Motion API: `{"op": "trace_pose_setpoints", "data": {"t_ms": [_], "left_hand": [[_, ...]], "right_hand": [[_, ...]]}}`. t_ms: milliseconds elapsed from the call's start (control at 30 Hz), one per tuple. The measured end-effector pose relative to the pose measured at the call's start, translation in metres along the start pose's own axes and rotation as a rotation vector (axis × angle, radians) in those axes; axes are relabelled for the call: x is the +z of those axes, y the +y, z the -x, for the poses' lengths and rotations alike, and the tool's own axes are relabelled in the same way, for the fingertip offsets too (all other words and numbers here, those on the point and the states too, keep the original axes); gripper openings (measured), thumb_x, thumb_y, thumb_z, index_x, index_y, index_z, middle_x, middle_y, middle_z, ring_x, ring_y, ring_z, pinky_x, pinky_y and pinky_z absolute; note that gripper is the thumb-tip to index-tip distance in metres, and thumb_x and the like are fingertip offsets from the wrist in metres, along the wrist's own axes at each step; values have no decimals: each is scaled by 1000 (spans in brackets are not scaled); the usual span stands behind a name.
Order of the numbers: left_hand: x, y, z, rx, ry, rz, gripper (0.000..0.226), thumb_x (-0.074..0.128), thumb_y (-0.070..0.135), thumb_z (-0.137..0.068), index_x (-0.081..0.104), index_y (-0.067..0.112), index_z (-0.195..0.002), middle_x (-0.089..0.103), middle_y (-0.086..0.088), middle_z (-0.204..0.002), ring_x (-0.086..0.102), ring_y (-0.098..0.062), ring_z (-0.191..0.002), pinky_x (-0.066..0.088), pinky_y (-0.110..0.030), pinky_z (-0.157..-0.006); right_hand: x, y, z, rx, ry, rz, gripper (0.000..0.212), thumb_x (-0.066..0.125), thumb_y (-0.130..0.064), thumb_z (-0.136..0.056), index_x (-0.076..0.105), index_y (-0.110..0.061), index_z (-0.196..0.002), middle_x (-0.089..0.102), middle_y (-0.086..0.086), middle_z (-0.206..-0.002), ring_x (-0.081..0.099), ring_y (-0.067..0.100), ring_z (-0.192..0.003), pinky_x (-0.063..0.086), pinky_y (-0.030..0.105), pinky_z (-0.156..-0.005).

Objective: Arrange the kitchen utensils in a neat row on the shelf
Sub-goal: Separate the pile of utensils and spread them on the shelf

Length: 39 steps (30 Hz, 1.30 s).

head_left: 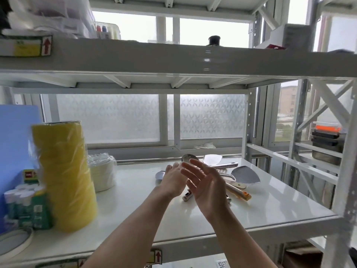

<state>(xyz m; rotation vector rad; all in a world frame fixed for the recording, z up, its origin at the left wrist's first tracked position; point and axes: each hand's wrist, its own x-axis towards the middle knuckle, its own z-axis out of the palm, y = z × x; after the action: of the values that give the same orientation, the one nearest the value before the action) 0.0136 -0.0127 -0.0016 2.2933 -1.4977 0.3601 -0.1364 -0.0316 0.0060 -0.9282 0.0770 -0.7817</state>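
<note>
A loose pile of kitchen utensils lies on the white shelf (270,206), right of centre. I see a metal spatula blade (246,176), a white rice paddle (212,159), a steel ladle bowl (188,157), a steel handle (226,165), and a cream handle with an orange tip (239,192). My left hand (173,180) reaches over the pile's left side, palm down, hiding what is under it. My right hand (206,186) hovers open above the pile, fingers spread, holding nothing. Both hands cover part of the pile.
A tall yellow wrapped roll stack (65,176) stands at the left, with a stack of white plates (102,173) behind it, green-labelled bottles (27,207) and a blue board (15,144). An upper shelf (173,59) hangs overhead. Shelf posts (345,171) stand at the right.
</note>
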Motion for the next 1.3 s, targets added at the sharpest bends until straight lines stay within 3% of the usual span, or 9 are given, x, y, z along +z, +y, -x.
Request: {"op": "trace_pose_setpoints", "data": {"t_ms": [133,267,400,600,767,867,1000,1133,1300], "left_hand": [[-9,-14,17,-27,-5,26,42,37,11,-95,53,25,-131,52,1,-130,44,-25,-126,36,-43,-103],[-21,-29,42,-71,107,1,36,41,1,-98,55,16,-128,55,-8,-118,49,-27,-118,36,-40,-100],[-33,-54,72,-280,124,-76,27,42,4,-97,54,15,-118,56,-8,-115,54,-31,-113,40,-43,-90],[-57,-85,109,-567,112,-146,32,47,6,-95,51,11,-127,55,-12,-124,56,-31,-117,49,-42,-90],[-57,-97,119,-648,-48,58,68,44,6,-96,10,8,-156,43,-28,-141,50,-40,-128,50,-47,-101],[-59,-91,124,-668,-114,155,76,38,4,-96,-4,8,-160,26,-36,-151,44,-43,-136,43,-44,-110],[-57,-85,125,-719,-124,170,74,40,10,-96,3,9,-160,19,-30,-157,41,-40,-139,42,-43,-111],[-54,-85,126,-730,-132,91,83,52,32,-91,9,15,-160,37,-17,-155,44,-33,-138,44,-43,-105],[-49,-93,133,-644,-45,69,79,55,44,-81,27,17,-149,59,-7,-129,59,-29,-116,49,-37,-80]], "right_hand": [[7,4,3,14,-28,19,44,43,-29,-99,65,-4,-128,71,20,-124,71,26,-104,47,37,-86],[16,10,7,32,-60,63,42,51,-28,-92,65,-6,-125,73,18,-122,71,25,-103,47,37,-87],[25,19,8,63,-51,96,35,48,-23,-96,68,-9,-121,74,14,-120,71,23,-102,44,35,-85],[42,44,4,106,15,218,32,41,-13,-102,69,-10,-117,77,12,-114,75,23,-99,45,36,-86],[58,68,4,139,-33,191,37,38,-18,-104,64,-15,-130,76,8,-120,72,25,-112,47,41,-97],[63,77,3,137,-39,191,37,39,-19,-104,62,-16,-131,75,9,-121,71,26,-115,48,41,-98],[63,85,3,130,-42,275,35,39,-16,-104,63,-16,-130,76,8,-120,72,24,-112,49,40,-95],[58,87,1,98,-82,445,33,44,-10,-102,64,-19,-126,77,6,-116,74,21,-108,52,37,-89],[39,60,-29,-111,-120,921,33,52,0,-94,70,-18,-115,79,1,-103,75,10,-92,54,25,-72]]}}
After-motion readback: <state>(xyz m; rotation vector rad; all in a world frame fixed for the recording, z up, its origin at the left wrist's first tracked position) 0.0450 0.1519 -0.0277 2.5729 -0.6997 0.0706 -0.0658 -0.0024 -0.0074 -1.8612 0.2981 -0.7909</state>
